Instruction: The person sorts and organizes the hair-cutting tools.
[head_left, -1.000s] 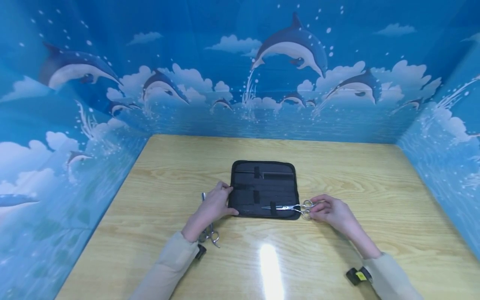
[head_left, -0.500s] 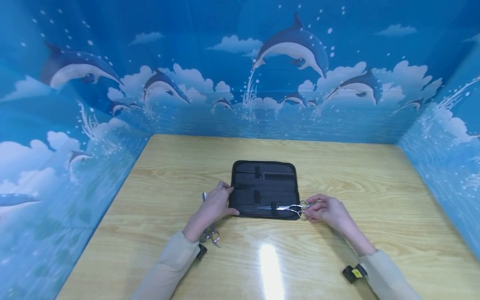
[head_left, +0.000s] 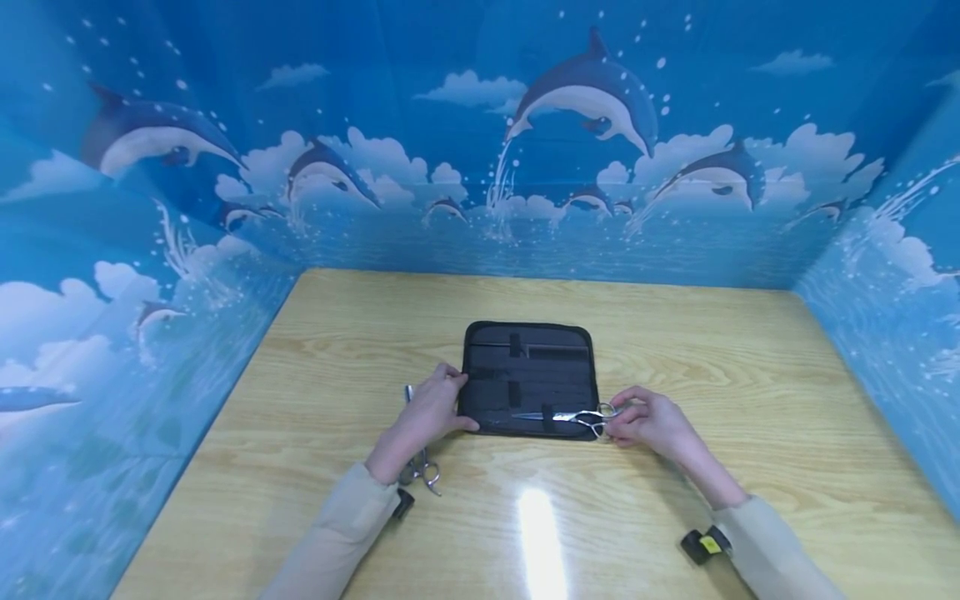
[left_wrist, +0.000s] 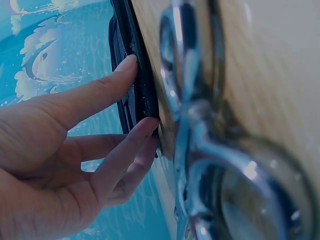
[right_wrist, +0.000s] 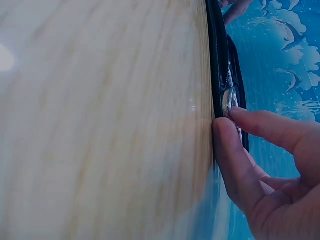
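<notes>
A black zip tool case (head_left: 536, 379) lies unfolded on the table. My left hand (head_left: 431, 407) holds its left edge between thumb and fingers; the left wrist view has the thumb (left_wrist: 126, 64) on the zipped rim (left_wrist: 142, 75). My right hand (head_left: 651, 422) pinches the finger rings of silver hairdressing scissors (head_left: 581, 417). Their blades point left and pass under an elastic loop (head_left: 547, 417) in the case's near right part. In the right wrist view, thumb and finger meet at the shiny handle (right_wrist: 230, 100). Beneath my left wrist lies a second pair of scissors (head_left: 423, 471), partly hidden.
A black comb (head_left: 557, 352) sits under an elastic loop in the far part of the case. The wooden table (head_left: 675, 333) is bounded by blue dolphin-print sheets (head_left: 480, 233) at the back and sides. Glare shows on the near tabletop.
My right hand has moved slightly left, and the scissors have slid further left through the loop. The left hand keeps its place on the case edge.
</notes>
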